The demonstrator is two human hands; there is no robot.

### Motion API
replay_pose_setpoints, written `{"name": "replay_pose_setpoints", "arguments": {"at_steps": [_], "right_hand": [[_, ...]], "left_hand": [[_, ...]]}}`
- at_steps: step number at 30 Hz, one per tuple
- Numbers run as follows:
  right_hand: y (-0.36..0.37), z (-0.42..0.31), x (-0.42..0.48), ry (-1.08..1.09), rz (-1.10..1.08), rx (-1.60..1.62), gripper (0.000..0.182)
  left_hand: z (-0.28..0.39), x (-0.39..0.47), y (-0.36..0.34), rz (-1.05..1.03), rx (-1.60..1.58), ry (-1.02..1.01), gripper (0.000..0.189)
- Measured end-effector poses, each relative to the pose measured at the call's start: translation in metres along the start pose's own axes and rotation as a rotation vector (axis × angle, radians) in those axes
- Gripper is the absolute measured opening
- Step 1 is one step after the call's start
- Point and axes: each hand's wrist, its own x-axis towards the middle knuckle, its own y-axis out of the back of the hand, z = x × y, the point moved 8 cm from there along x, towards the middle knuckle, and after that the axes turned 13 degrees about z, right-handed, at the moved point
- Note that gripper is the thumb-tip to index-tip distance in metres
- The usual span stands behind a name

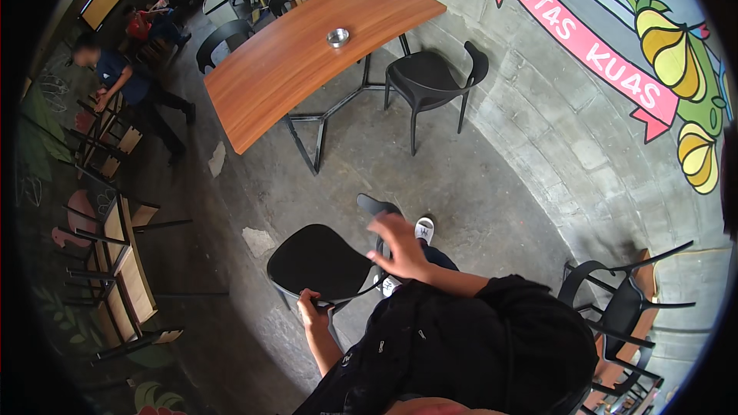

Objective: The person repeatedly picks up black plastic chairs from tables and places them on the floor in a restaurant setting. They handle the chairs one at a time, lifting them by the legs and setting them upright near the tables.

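A black plastic chair [319, 262] stands on the floor just in front of me, its seat turned up to my view. My left hand [313, 310] is curled around the near edge of that seat. Above the chair's backrest [377, 204], which curves round on the right, hovers my right hand [400, 249]. Its fingers are spread and slightly blurred, with nothing in them; whether it touches the chair I cannot tell. My white shoes [424, 230] show beside the chair, partly covered by my right forearm and the chair frame.
Ahead is a wooden table [277, 89] with a metal ashtray [338, 38]; another black chair [429, 78] stands at its right. Upturned chairs [622, 311] rest on a table at lower right. At left, a person [130, 78] leans over stacked furniture [124, 265]. A block wall [536, 109] bounds the right.
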Motion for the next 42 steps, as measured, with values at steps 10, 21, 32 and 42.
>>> {"name": "replay_pose_setpoints", "arguments": {"at_steps": [10,21,32,42], "right_hand": [[-0.143,0.245,-0.187,-1.963,-0.692,0.742,0.036],[-0.090,0.315,0.034,-1.477,-0.350,0.729,0.030],[-0.106,0.430,0.092,-1.504,-0.127,0.741,0.041],[-0.168,0.403,0.083,-1.626,0.005,0.676,0.053]], "left_hand": [[0.051,0.001,-0.083,0.136,0.091,-0.166,0.040],[0.038,0.115,-0.204,-0.002,0.003,0.161,0.049],[0.002,0.254,-0.341,-0.035,0.007,0.240,0.049],[0.064,0.251,-0.305,0.296,0.453,-0.095,0.055]]}}
